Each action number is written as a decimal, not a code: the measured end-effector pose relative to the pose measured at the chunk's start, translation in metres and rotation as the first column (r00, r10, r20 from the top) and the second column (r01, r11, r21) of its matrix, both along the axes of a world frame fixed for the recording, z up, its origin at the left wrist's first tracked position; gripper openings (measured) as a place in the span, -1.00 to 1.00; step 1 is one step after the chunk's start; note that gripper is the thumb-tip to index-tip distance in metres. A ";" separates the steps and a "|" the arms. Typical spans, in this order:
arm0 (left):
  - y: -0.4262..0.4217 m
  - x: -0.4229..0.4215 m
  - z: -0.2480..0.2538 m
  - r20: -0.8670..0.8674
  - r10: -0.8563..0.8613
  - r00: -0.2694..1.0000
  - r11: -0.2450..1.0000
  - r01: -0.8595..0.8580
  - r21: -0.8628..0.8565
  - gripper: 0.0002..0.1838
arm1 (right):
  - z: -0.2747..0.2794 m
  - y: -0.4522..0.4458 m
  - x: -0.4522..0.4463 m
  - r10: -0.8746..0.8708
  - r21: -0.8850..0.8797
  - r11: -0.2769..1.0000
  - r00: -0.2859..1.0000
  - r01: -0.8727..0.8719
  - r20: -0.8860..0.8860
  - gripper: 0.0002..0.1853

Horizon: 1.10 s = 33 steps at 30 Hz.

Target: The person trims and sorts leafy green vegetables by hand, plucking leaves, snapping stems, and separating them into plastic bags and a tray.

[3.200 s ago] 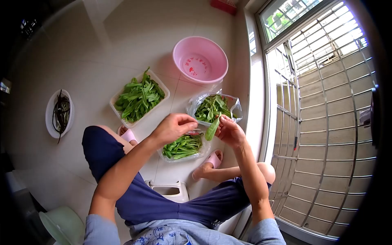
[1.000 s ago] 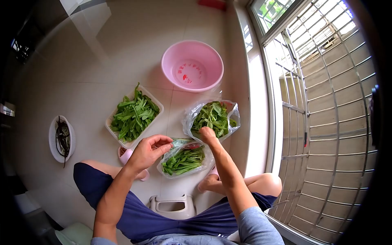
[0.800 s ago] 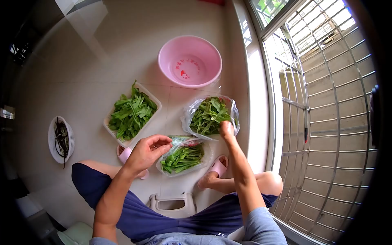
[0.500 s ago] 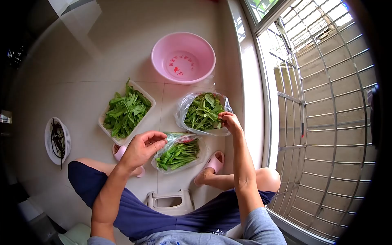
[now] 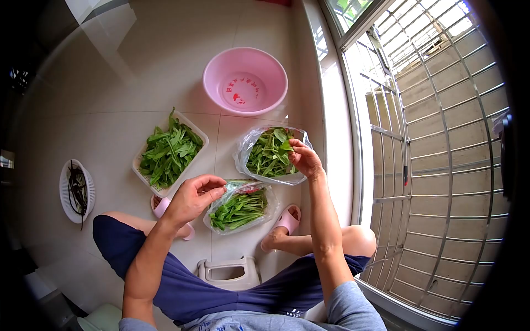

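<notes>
My right hand (image 5: 305, 161) is above the right edge of a clear plastic bag (image 5: 241, 157) of leafy greens (image 5: 264, 157). A green leaf (image 5: 286, 144) is pinched at its fingertips. My left hand (image 5: 190, 201) hovers with thumb and fingers slightly apart, and nothing shows between them. Close to its fingertips lies a second plastic bag (image 5: 269, 216) with a bundle of long-stemmed greens (image 5: 238, 209). Beyond the left hand, a white basket (image 5: 202, 136) carries a heap of loose green leaves (image 5: 170, 151).
A pink basin (image 5: 245, 81) stands at the back on the tiled floor (image 5: 138, 71). Far left, a small white basket (image 5: 65, 193) holds dark, thin strips. A stool (image 5: 243, 280) is between my legs. The window ledge and metal grille (image 5: 441, 165) run along the right.
My right hand has shifted slightly left and up, and a leaf now shows raised at its fingertips. The left hand has barely moved. The view has tilted slightly.
</notes>
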<state>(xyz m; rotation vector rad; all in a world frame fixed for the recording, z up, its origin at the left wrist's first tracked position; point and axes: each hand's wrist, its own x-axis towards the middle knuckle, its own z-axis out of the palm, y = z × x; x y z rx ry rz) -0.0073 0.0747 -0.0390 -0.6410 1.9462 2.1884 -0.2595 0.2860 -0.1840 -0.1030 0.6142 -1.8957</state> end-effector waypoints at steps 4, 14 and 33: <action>0.001 0.000 0.001 -0.015 0.019 1.000 0.999 -0.019 -0.032 -0.80 | -0.030 0.008 0.008 0.475 0.851 0.457 0.739 0.257 -0.478 -0.76; -0.002 0.003 0.002 -0.071 0.050 0.996 0.997 -0.054 -0.054 -0.79 | 0.045 -0.021 0.047 0.394 0.712 0.691 0.764 0.120 -0.511 -0.81; -0.017 0.023 0.005 -0.048 0.059 0.997 0.951 -0.071 -0.301 -0.75 | -0.113 -0.028 0.188 0.934 0.784 0.257 0.062 0.565 -0.351 -0.67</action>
